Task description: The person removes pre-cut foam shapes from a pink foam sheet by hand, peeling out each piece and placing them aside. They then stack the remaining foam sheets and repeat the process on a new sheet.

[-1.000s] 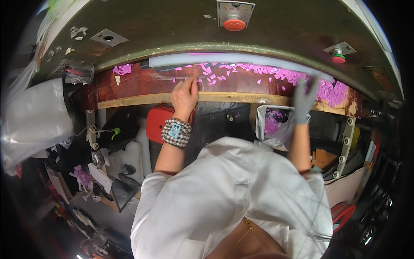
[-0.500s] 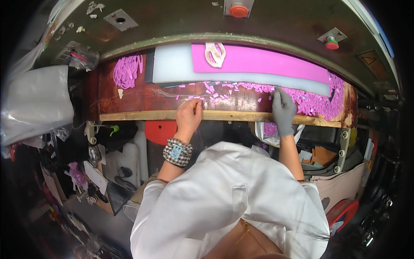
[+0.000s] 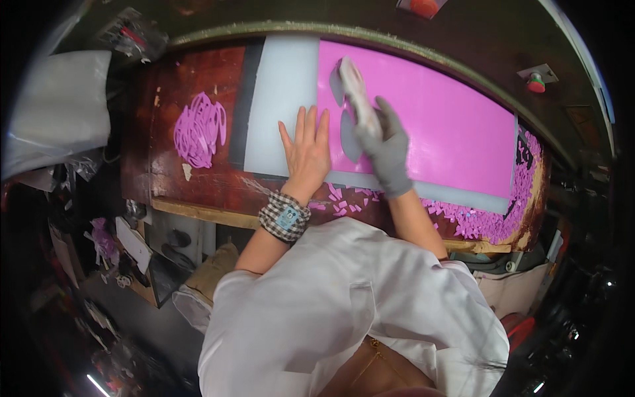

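My gloved right hand [image 3: 389, 155] grips a white cutting die [image 3: 360, 92], tipped up on edge above the left part of a bright pink sheet [image 3: 450, 106]. Beside the die, two grey rounded shapes [image 3: 349, 135] show in the pink; I cannot tell cut-outs from shadow. My bare left hand [image 3: 307, 145] lies with fingers spread on the pale board [image 3: 278, 99], its right side at the sheet's left edge. That board lies under the pink sheet.
A tangle of thin pink loops [image 3: 200, 130] lies on the reddish-brown table [image 3: 152, 159], left of the board. Small pink scraps [image 3: 456, 218] are heaped along the front and right. A green machine body with a red button [image 3: 423, 6] rises behind. A wooden strip [image 3: 205, 213] edges the table.
Both hands have moved from the table's front edge onto the work. My right hand has taken hold of the die and tilted it up. My left hand has spread flat. The view has shifted.
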`<move>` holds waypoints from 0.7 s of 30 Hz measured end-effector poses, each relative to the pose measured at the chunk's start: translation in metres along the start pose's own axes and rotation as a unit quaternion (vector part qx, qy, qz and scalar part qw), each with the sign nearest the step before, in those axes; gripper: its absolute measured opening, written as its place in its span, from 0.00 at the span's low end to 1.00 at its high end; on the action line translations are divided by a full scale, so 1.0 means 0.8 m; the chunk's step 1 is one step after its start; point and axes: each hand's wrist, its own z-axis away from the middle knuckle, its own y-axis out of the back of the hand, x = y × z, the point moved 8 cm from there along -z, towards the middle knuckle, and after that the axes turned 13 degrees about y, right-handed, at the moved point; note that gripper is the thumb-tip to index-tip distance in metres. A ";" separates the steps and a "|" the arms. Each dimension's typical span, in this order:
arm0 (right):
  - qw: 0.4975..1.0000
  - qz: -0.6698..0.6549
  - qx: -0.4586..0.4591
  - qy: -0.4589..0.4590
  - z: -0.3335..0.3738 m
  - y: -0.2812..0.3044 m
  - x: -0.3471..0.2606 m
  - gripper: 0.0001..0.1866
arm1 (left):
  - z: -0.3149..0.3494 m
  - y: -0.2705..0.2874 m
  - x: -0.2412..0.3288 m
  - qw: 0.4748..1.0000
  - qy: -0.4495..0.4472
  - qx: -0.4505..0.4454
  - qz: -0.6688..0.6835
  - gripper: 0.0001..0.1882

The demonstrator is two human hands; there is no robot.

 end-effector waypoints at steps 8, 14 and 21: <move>0.866 -0.429 0.188 -0.175 0.024 0.053 -0.013 0.27 | 0.018 0.023 0.015 0.998 -0.020 -0.037 -0.045 0.26; 0.967 -0.104 0.233 0.004 0.030 0.151 -0.073 0.29 | 0.021 0.015 -0.002 1.000 -0.025 0.010 -0.006 0.25; 0.969 -0.040 0.242 0.044 0.067 0.196 -0.121 0.30 | 0.019 0.055 -0.013 0.996 -0.014 0.010 0.088 0.29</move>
